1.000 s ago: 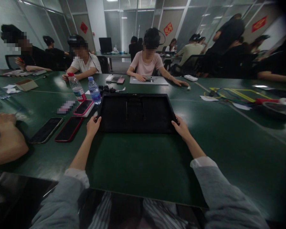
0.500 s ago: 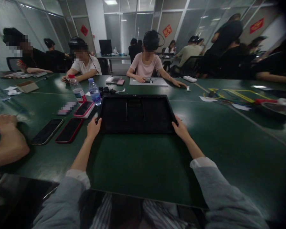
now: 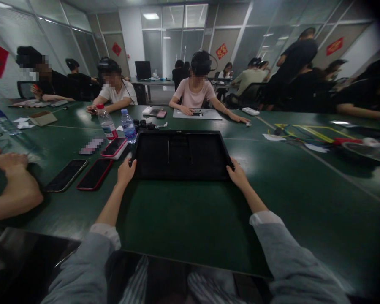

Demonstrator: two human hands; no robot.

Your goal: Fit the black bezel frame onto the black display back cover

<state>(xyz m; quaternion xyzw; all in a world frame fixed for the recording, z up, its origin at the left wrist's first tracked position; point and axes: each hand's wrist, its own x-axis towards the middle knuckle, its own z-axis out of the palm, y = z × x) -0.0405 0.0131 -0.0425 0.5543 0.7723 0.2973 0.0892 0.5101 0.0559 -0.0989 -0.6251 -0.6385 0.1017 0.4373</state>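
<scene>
Black rimmed panel (image 3: pixel 182 158) is in front of you, set back from the near edge of the green surface (image 3: pixel 190 228), its long sides running roughly along that edge. Your left hand (image 3: pixel 126 171) is clamped on its left side, your right hand (image 3: pixel 238 174) on its right. A red-edged phone (image 3: pixel 95 175) lies left of your left hand; a blue-capped bottle (image 3: pixel 128 128) stands near the panel's far left corner.

Office: glass partitions (image 3: pixel 194 44), long green table (image 3: pixel 190 223), seemingly monitor (image 3: pixel 142 70) behind.
</scene>
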